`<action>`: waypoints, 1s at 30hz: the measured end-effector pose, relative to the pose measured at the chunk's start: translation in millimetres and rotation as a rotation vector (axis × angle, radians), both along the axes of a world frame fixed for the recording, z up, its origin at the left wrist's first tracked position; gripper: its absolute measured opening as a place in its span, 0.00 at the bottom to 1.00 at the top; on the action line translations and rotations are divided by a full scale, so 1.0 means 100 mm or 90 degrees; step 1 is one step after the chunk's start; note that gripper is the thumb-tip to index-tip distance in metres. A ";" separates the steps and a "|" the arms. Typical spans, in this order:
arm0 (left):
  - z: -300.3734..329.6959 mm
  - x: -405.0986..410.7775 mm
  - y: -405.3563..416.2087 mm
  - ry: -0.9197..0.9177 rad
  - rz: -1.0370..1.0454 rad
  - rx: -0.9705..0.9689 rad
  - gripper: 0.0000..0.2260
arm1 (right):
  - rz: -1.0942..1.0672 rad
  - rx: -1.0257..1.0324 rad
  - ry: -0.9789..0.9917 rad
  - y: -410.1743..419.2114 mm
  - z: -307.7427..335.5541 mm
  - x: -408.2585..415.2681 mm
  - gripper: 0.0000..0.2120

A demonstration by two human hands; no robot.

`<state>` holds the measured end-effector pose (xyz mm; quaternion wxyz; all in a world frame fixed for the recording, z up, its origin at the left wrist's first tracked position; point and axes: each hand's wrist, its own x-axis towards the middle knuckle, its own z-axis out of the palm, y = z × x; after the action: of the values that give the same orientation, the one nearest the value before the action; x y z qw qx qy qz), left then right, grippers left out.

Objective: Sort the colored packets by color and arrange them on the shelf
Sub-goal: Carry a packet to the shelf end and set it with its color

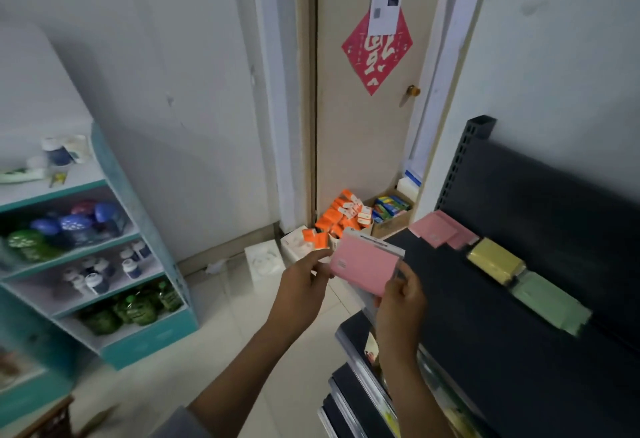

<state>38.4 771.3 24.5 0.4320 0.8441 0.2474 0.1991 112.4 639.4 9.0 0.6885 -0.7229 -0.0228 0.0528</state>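
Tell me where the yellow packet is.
In the head view, the yellow packet lies on the dark shelf at right, between the pink packets and the green packet.

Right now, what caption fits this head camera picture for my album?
Both hands, left hand and right hand, hold a pink packet beside the dark shelf.

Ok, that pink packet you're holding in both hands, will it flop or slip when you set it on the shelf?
The pink packet probably stays fairly stiff: it keeps flat, straight edges though the left hand and right hand pinch only its corners. It seems light. Its wrapper looks glossy, so it may slide on the dark shelf.
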 end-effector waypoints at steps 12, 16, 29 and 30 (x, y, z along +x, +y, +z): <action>0.28 0.95 0.52 0.065 -0.039 0.109 0.14 | -0.021 0.020 0.002 0.53 -0.05 0.91 0.21; 0.18 1.27 0.51 0.066 -0.091 0.113 0.15 | -0.044 -0.004 0.015 0.50 -0.12 1.10 0.23; -0.12 2.14 0.62 0.119 -0.322 0.088 0.16 | -0.263 -0.044 0.054 0.38 -0.38 1.65 0.25; -0.11 2.19 0.62 0.118 -0.349 0.093 0.16 | -0.285 -0.054 0.050 0.37 -0.38 1.67 0.24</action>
<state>257.4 833.8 13.1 0.3835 0.9228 0.0338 0.0148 279.8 676.2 -29.1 0.6524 -0.7356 0.1674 -0.0725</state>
